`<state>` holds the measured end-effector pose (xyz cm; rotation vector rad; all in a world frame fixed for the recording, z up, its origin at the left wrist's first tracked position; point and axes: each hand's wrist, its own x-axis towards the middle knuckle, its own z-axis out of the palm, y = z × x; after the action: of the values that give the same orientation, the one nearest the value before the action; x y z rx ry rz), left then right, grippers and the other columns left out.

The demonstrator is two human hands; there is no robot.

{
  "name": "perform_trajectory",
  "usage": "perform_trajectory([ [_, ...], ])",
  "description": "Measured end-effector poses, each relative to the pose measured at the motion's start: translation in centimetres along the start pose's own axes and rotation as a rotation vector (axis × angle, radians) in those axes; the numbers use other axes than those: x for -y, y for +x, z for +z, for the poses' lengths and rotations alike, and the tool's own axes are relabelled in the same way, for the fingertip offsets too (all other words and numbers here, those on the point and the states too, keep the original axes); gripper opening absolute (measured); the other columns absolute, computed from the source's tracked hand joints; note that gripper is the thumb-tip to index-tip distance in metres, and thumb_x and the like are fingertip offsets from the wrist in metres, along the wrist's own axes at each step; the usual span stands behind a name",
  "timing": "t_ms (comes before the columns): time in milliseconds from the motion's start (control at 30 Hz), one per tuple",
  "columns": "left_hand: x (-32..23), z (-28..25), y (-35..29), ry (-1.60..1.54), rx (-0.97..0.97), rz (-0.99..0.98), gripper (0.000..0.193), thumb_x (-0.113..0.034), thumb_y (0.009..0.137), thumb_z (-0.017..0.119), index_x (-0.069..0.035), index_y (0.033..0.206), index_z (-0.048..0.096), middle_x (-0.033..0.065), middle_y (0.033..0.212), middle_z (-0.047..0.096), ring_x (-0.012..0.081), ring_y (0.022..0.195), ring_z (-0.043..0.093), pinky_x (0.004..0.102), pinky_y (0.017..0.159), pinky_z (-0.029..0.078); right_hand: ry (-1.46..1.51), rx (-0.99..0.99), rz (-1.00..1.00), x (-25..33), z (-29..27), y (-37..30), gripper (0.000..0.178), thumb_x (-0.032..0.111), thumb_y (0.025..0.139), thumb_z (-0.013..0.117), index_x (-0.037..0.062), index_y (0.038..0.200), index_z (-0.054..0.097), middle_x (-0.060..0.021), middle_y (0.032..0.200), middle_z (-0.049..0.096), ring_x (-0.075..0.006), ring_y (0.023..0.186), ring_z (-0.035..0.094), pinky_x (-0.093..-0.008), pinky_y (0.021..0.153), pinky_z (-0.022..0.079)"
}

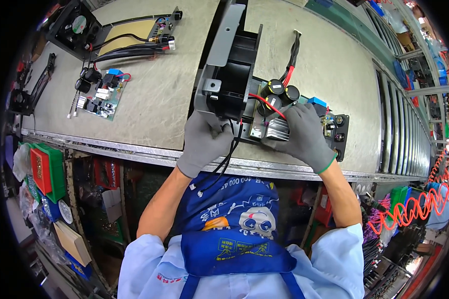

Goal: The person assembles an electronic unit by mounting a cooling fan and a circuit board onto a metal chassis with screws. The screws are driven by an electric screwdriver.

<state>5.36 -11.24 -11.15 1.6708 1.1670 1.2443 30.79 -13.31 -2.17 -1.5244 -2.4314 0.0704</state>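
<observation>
Both my hands wear grey gloves. My left hand is closed at the near end of a black metal housing, which stands upright with a black fan in it. Thin black wires hang down beside its fingers. My right hand curls round a circuit board's silver finned heat sink, thumb on the near side and fingers over the far side. Black capacitors stand on that board just beyond. A red wire runs from the housing to the board. The fingertips are partly hidden.
On the metal bench to the left lie a loose circuit board and another open housing with cables. A roller conveyor runs along the right. Parts bins sit below the bench edge; a coiled orange hose hangs at right.
</observation>
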Motion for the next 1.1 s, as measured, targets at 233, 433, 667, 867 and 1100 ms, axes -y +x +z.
perform_trajectory([
  [233, -1.3, -0.1, 0.6, 0.029, 0.036, -0.018, 0.015, -0.006, 0.075, 0.073, -0.004, 0.09, 0.069, 0.006, 0.062, 0.06, 0.0211, 0.054, 0.059, 0.0341, 0.055, 0.045, 0.041, 0.064, -0.06, -1.3, 0.1, 0.1, 0.057, 0.044, 0.065, 0.091, 0.0042, 0.095, 0.064, -0.0108, 0.084, 0.061, -0.029, 0.089, 0.06, -0.0408, 0.085, 0.045],
  [433, -1.8, -0.3, 0.8, 0.058, 0.029, 0.033, 0.016, -0.006, 0.075, 0.072, -0.004, 0.091, 0.072, 0.0078, 0.066, 0.065, 0.0223, 0.057, 0.062, 0.0349, 0.057, 0.048, 0.093, 0.072, -0.076, -1.4, 0.0, 0.1, 0.058, 0.042, 0.065, 0.092, 0.0032, 0.097, 0.063, -0.0121, 0.086, 0.061, -0.0299, 0.089, 0.06, -0.0415, 0.085, 0.045],
  [667, -1.8, -0.1, 0.5, 0.071, 0.031, 0.026, 0.016, -0.007, 0.078, 0.073, -0.003, 0.094, 0.073, 0.0053, 0.081, 0.072, 0.0143, 0.065, 0.064, 0.0332, 0.06, 0.05, 0.074, -0.023, -0.125, -1.9, 1.2, -1.1, 0.066, 0.043, 0.065, 0.092, 0.0035, 0.107, 0.06, -0.012, 0.088, 0.061, -0.0308, 0.09, 0.06, -0.0426, 0.082, 0.045],
  [867, -0.2, -0.7, -0.3, -0.007, 0.013, -0.114, 0.015, -0.007, 0.081, 0.075, -0.001, 0.094, 0.072, 0.0037, 0.082, 0.07, 0.0136, 0.071, 0.063, 0.0331, 0.068, 0.051, 0.251, -0.216, -0.041, -1.7, -2.0, -2.0, 0.068, 0.034, 0.065, 0.092, 0.0016, 0.118, 0.065, -0.0129, 0.093, 0.063, -0.0332, 0.092, 0.061, -0.043, 0.086, 0.047],
  [1100, -1.0, -1.5, -1.2, 0.179, -0.086, -0.11, 0.048, -0.008, 0.085, 0.071, 0.005, 0.128, 0.056, 0.0134, 0.116, 0.064, 0.0204, 0.109, 0.062, 0.0372, 0.099, 0.047, 0.125, -0.292, 0.405, -5.5, -4.6, -11.2, 0.047, 0.02, 0.074, 0.082, 0.0055, 0.117, 0.069, -0.0143, 0.113, 0.069, -0.0341, 0.113, 0.063, -0.0479, 0.098, 0.049],
])
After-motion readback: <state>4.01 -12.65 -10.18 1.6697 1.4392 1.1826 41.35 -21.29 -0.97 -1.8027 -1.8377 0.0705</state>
